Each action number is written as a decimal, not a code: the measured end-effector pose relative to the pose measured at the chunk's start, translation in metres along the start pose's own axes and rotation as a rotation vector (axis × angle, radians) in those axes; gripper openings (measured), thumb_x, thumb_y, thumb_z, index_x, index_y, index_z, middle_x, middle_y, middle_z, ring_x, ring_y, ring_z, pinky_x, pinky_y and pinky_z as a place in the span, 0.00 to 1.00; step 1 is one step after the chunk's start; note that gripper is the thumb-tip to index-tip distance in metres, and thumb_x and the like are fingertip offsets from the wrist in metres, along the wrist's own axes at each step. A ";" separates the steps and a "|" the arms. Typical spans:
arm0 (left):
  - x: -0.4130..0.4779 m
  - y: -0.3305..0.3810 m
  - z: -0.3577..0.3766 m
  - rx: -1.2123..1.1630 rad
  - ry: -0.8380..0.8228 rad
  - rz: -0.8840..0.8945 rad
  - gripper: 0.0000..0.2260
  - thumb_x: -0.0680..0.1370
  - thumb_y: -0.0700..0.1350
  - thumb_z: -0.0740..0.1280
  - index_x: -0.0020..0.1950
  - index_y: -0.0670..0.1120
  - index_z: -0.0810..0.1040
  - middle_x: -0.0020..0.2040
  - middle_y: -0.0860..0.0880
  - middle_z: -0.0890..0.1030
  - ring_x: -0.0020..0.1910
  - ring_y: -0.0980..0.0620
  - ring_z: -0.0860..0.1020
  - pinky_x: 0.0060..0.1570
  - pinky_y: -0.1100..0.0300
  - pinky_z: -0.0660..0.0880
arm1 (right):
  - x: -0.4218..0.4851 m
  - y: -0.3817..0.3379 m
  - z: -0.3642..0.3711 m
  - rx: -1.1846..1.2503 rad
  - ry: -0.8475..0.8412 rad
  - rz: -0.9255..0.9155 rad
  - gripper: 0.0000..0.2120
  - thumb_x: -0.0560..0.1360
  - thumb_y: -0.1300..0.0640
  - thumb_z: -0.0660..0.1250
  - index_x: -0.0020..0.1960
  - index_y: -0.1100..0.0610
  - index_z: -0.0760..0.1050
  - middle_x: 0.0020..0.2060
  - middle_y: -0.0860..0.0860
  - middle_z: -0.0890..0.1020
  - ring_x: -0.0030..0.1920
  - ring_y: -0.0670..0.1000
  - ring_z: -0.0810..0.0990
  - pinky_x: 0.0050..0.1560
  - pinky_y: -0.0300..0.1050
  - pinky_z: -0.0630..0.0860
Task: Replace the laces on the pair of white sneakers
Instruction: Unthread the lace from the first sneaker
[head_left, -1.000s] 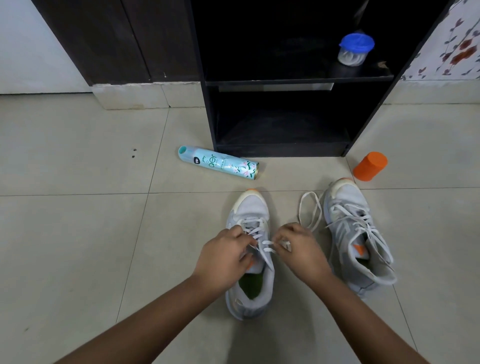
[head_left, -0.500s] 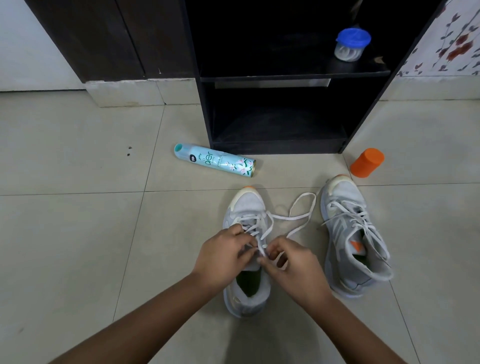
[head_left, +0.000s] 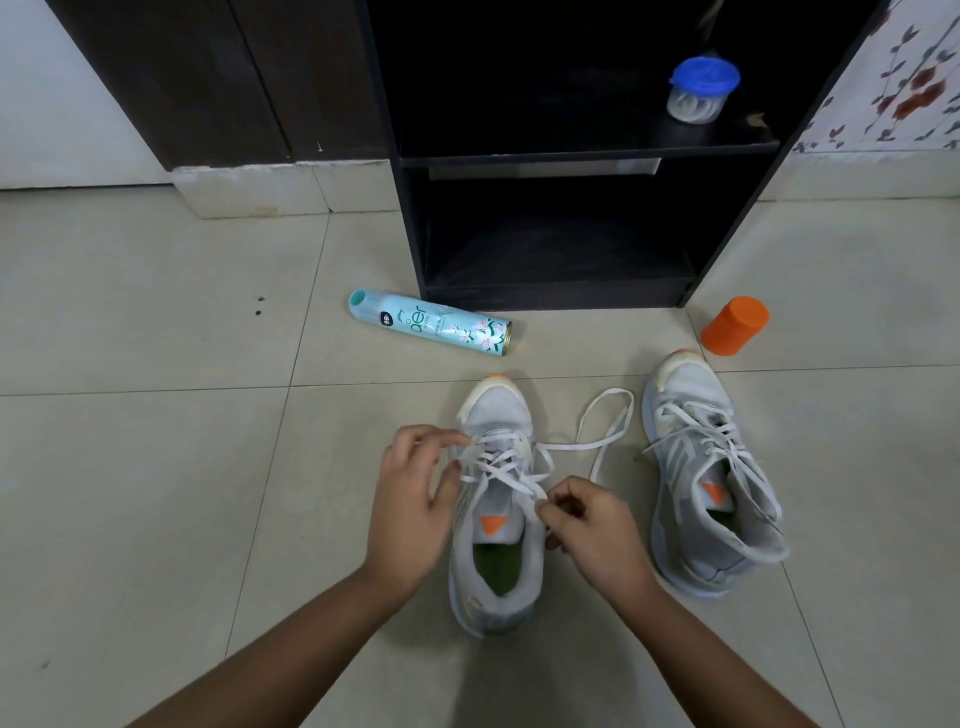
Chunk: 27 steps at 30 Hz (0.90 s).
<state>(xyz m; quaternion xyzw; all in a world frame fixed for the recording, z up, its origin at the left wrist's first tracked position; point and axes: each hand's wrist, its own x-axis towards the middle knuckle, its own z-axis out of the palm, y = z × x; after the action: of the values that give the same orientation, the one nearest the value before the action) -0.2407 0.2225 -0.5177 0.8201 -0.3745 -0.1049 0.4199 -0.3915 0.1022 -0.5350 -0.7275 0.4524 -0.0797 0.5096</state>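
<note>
Curling inward, the fingers (head_left: 558, 506) of the right hand (head_left: 597, 530) are closed in a pinch on the white lace (head_left: 571, 446) at the right edge of the near sneaker (head_left: 498, 410), beside its tongue. The lace's loose end is thrown out in a loop on the tiled floor (head_left: 156, 467) to the right of that sneaker. The fingers (head_left: 441, 439) of the left hand (head_left: 410, 499) are held loosely bent and spread. The forefinger tip is laid on the lacing at the sneaker's left eyelet row and the thumb is set against its left side, with nothing gripped.

The near sneaker is stood upright, toe pointing away, partly laced. The second sneaker (head_left: 691, 395) is placed to its right, apart, and is loosely laced. A spray can (head_left: 431, 323) is laid on its side beyond the near sneaker's toe, slightly left. An orange container (head_left: 735, 325) is seen beyond and well to the right. A black shelf unit (head_left: 550, 296) is stood beyond the toe, with a blue-lidded tub (head_left: 701, 91) on its upper shelf.
</note>
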 end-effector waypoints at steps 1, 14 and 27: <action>0.001 0.004 0.001 0.143 -0.065 0.156 0.09 0.78 0.48 0.61 0.53 0.54 0.79 0.53 0.56 0.74 0.51 0.58 0.72 0.50 0.68 0.67 | 0.000 0.000 0.000 -0.007 -0.002 -0.006 0.06 0.71 0.58 0.70 0.36 0.54 0.77 0.29 0.49 0.81 0.32 0.51 0.81 0.40 0.52 0.78; 0.016 -0.017 0.010 -0.479 0.225 -0.548 0.06 0.79 0.37 0.63 0.44 0.46 0.74 0.41 0.47 0.77 0.44 0.45 0.78 0.40 0.64 0.71 | 0.002 0.002 -0.001 0.011 -0.012 0.021 0.06 0.70 0.55 0.68 0.35 0.51 0.75 0.30 0.50 0.80 0.33 0.54 0.81 0.43 0.57 0.79; 0.010 0.008 0.019 0.434 -0.177 0.391 0.09 0.74 0.53 0.61 0.39 0.54 0.79 0.36 0.57 0.80 0.39 0.54 0.78 0.60 0.56 0.61 | 0.006 0.002 0.001 -0.080 -0.008 -0.039 0.16 0.61 0.39 0.61 0.37 0.51 0.72 0.30 0.49 0.79 0.34 0.53 0.80 0.41 0.56 0.79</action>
<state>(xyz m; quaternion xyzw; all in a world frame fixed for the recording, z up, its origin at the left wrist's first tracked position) -0.2469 0.2009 -0.5215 0.7905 -0.5741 -0.0108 0.2129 -0.3883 0.0983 -0.5396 -0.7562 0.4389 -0.0686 0.4804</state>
